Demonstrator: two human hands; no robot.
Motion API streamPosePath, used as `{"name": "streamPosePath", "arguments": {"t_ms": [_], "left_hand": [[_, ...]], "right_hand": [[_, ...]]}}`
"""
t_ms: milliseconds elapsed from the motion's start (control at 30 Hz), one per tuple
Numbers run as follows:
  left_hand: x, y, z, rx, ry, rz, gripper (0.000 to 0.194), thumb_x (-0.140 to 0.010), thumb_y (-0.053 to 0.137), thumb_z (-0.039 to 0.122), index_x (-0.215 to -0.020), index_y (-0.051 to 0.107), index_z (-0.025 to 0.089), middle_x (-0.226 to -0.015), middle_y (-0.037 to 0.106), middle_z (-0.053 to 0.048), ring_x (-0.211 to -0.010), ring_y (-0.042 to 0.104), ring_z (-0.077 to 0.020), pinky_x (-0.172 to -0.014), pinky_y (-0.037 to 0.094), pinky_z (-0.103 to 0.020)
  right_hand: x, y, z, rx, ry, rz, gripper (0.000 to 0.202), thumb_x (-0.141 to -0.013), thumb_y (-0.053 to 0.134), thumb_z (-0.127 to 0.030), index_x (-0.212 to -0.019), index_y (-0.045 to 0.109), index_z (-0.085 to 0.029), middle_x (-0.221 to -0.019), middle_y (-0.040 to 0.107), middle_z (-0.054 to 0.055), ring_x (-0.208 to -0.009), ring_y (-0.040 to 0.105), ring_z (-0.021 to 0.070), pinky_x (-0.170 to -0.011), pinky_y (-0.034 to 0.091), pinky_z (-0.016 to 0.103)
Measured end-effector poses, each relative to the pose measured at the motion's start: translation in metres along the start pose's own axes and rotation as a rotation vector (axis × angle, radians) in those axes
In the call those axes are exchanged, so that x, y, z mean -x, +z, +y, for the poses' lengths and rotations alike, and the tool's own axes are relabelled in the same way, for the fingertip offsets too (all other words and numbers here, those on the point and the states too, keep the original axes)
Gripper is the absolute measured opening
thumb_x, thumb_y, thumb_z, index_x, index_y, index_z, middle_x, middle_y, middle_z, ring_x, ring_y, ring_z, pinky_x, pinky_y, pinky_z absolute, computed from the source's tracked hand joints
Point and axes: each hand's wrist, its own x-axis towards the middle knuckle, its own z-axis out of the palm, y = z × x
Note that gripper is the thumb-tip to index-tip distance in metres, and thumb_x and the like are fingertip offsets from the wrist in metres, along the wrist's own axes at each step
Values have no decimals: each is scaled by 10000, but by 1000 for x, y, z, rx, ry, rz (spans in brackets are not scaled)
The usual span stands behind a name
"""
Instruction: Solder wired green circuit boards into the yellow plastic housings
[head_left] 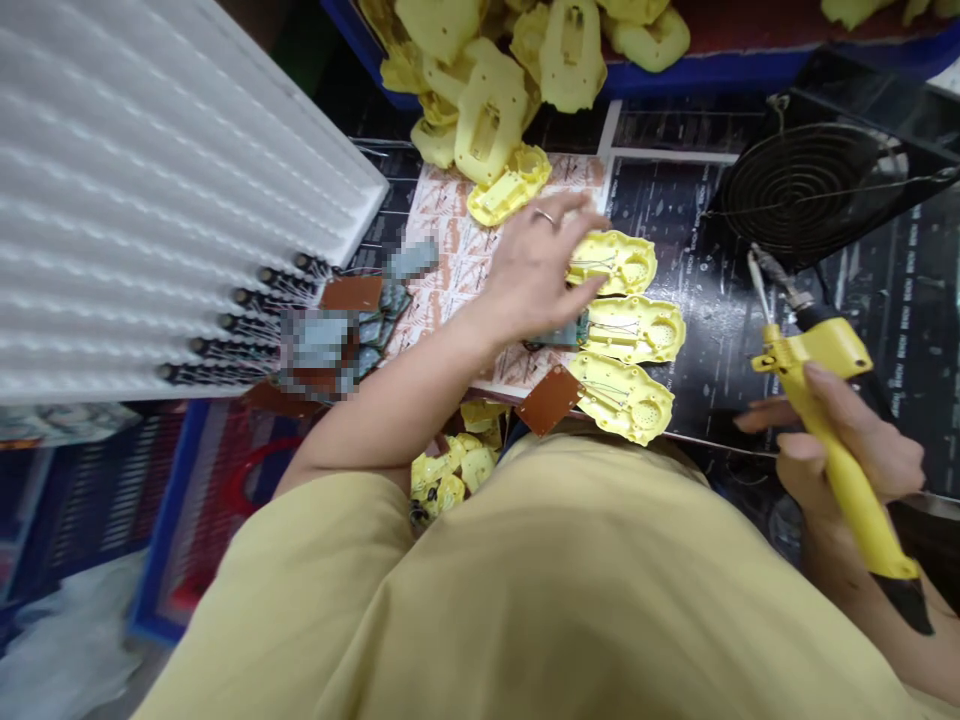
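My left hand (536, 262) reaches over the work board, thumb and fingers around the left end of a yellow plastic shell (619, 262). That shell is the top one in a row. Below it lie a second yellow shell (637, 330) and a third (626, 398), hollow sides up, with thin wires inside. A brown circuit board (551, 400) touches the third shell's left end. At the right, my right hand (855, 440) is closed around the handle of a yellow soldering gun (847, 450), its metal tip pointing up and away from me.
Another yellow shell (510, 187) lies beyond my left hand. A blue bin (637, 78) of yellow shells stands at the back. A black fan (802, 190) is at the back right. White foam (172, 200) stands left, beside wired black parts (247, 320) and circuit boards (352, 293).
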Motion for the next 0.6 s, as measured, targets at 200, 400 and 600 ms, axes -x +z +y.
{"name": "streamPosePath", "arguments": {"t_ms": [200, 400, 600], "left_hand": [[16, -1, -54, 121, -174, -181, 959, -932, 564, 825, -1706, 418, 278, -1731, 514, -162, -1622, 460, -416, -1341, 353, -619], [60, 0, -11, 151, -1, -221, 1003, -911, 722, 738, -1726, 389, 258, -1789, 420, -190, -1639, 442, -393, -1326, 403, -541], [87, 6, 18, 57, 54, -147, 1067, -803, 925, 575, -1706, 428, 299, -1834, 305, -194, -1622, 442, -459, -1304, 427, -614]], "right_hand": [[-36, 16, -20, -151, -297, -364, 243, -1028, 779, -393, -1215, 715, -251, -1021, 806, 53, -830, 776, 200, -813, 651, 317], [-33, 58, -9, -116, -385, -411, 567, -924, 837, -646, -1317, 637, -289, -1058, 750, 70, -982, 755, 304, -1043, 630, 549], [-40, 62, -3, -31, -326, -375, 477, -980, 808, -485, -1353, 628, -249, -1067, 748, 87, -941, 752, 268, -785, 642, 377]]}}
